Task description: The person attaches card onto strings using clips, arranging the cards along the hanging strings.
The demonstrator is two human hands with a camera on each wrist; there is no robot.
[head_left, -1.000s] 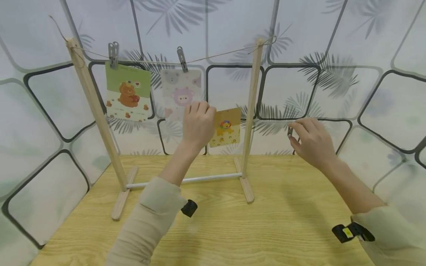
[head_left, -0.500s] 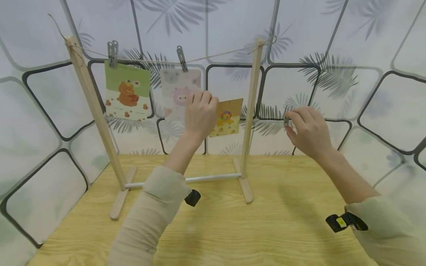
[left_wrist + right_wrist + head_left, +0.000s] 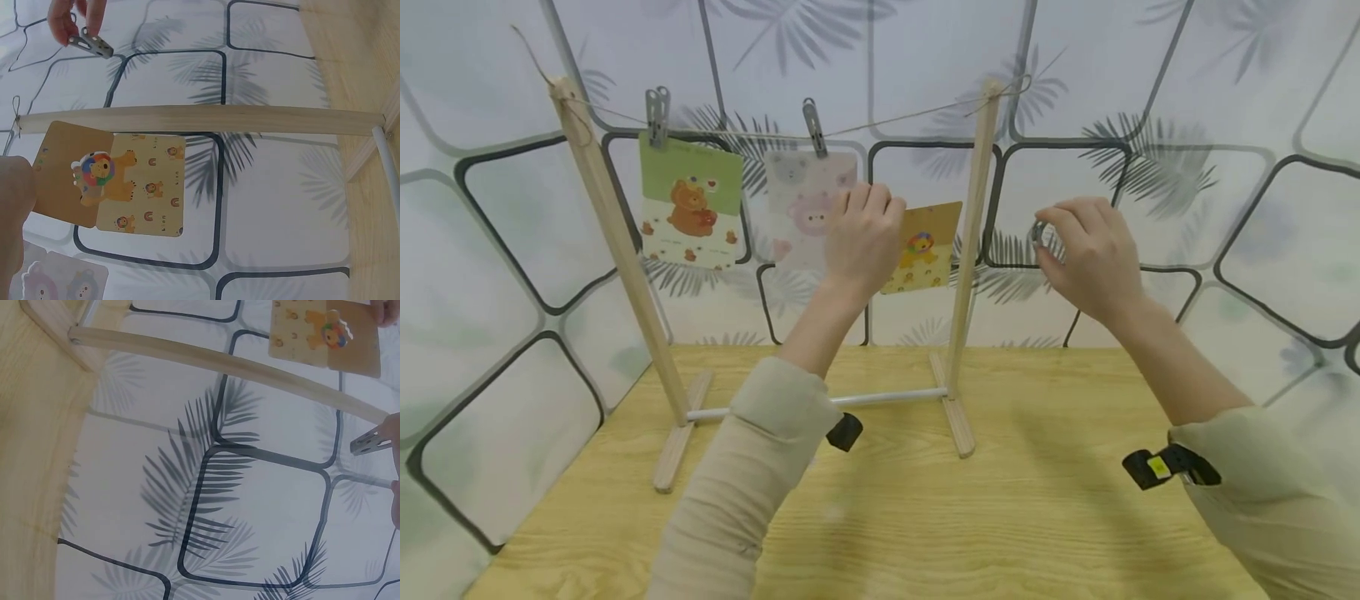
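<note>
My left hand [image 3: 867, 242] pinches a brown and yellow lion card [image 3: 927, 250] by its upper edge, below the string and left of the right post. In the left wrist view the lion card [image 3: 140, 187] shows its whole printed face except the corner under the fingers. Right of the post, my right hand [image 3: 1093, 258] pinches a grey metal clothespin [image 3: 1039, 234] between thumb and fingers. The clothespin [image 3: 370, 442] also appears at the edge of the right wrist view, apart from the card and the string.
A string [image 3: 910, 118] runs between two wooden posts [image 3: 973, 242]. From it hang a green bear card [image 3: 691, 204] under two clothespins [image 3: 657, 117] and a pale pink card [image 3: 797, 208] under one clothespin [image 3: 814, 127]. A white bar [image 3: 895, 398] joins the stand's feet on the wooden table [image 3: 1000, 500].
Both hands have risen toward the string, the left carrying the lion card, the right carrying the clothespin. The right hand has also shifted slightly left. The hung cards stay in place.
</note>
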